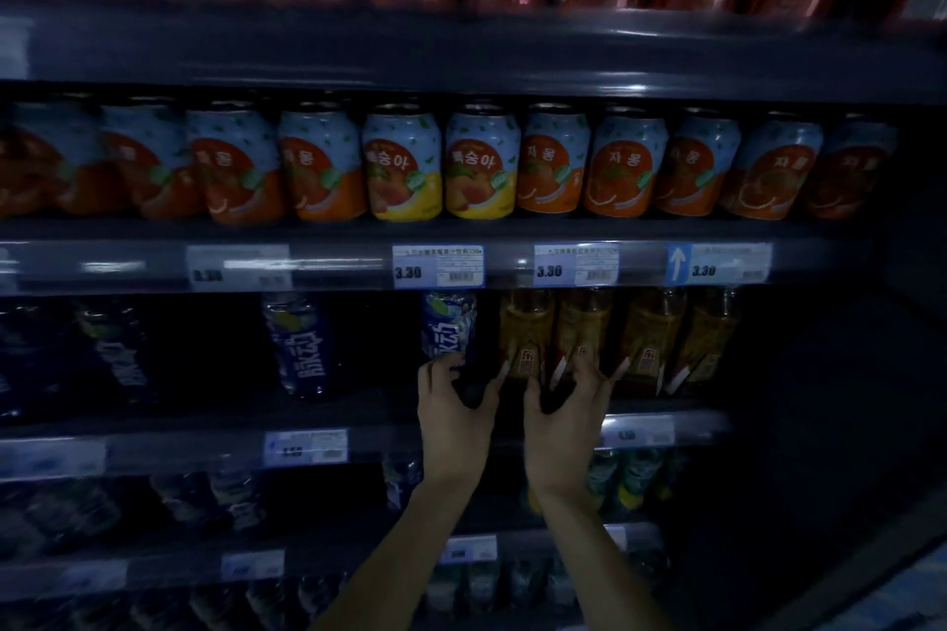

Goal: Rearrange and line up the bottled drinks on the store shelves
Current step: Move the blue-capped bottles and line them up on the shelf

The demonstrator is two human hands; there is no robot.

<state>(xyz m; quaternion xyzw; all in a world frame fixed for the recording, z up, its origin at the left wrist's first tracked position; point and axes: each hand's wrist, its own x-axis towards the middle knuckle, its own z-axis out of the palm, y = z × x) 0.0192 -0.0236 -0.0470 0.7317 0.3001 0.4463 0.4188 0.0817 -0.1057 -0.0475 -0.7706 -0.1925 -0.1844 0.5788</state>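
Centre frame, dim shelf: your left hand (451, 405) wraps the base of the blue-labelled bottle (448, 328); your right hand (566, 405) clasps the amber tea bottle (581, 328) just beside it.

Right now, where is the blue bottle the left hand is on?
In the head view, the blue bottle stands on the third shelf, centre frame, under the 3.30 price tag, with the amber bottles immediately to its right.

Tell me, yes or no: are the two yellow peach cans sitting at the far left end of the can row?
No. The two yellow peach cans stand mid-row, with orange cans on both sides.
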